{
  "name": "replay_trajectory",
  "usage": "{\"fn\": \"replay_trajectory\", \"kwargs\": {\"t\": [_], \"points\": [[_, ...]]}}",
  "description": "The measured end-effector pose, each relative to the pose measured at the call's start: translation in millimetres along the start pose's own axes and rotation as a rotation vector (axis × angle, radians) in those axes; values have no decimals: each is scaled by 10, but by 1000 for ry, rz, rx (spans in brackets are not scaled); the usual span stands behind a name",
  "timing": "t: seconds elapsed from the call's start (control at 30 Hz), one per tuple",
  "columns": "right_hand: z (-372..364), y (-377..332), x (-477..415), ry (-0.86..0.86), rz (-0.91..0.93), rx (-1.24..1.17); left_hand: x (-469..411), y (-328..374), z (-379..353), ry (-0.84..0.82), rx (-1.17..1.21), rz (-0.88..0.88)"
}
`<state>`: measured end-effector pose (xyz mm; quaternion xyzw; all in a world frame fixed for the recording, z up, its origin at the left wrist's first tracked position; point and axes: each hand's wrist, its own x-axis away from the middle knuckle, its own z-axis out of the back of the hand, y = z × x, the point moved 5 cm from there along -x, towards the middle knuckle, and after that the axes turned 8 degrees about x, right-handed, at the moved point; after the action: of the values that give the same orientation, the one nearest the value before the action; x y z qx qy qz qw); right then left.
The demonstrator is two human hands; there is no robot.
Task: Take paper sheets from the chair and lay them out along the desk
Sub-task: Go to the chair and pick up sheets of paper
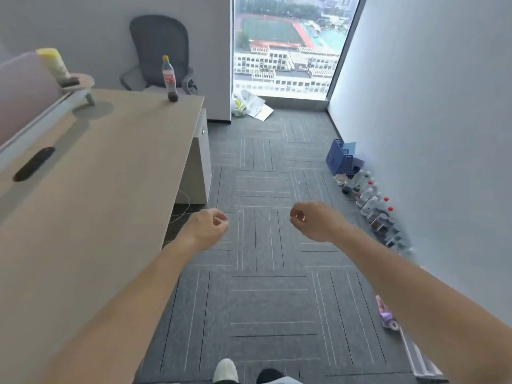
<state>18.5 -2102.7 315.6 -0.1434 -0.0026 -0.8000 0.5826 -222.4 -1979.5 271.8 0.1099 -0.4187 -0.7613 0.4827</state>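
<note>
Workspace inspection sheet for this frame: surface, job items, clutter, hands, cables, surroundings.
Surface: desk, wood top with a black oval grommet.
Job's things: chair at the desk's far end, seat mostly hidden; paper sheets, nothing seen on desk.
Clutter: cola bottle upright near the desk's far corner.
Hands: left hand and right hand out over the carpet, fingers curled, holding nothing.
Cables: thin wire under the desk's edge.
Surroundings: blue crate and row of bottles along the right wall; loose papers below the window.
</note>
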Motion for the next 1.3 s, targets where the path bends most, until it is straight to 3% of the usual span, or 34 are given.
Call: {"fn": "replay_trajectory", "kwargs": {"t": [0.23, 0.43, 0.6, 0.9, 1.3], "points": [[411, 717, -1109, 51, -180, 49, -1610, 494, 181, -57, -121, -35], [528, 1341, -2563, 41, -210, -14, -3170, 851, 237, -58, -240, -41], [849, 1756, -3976, -34, -157, -41, -4431, 1108, 438, -55, -277, 44], [1448, 1931, -6313, -69, -41, -110, -6292, 1317, 964, 108, -248, 102], [2203, 2329, -9000, -195, -76, -27, -9318, 1624, 1406, 13, -209, 115]]}}
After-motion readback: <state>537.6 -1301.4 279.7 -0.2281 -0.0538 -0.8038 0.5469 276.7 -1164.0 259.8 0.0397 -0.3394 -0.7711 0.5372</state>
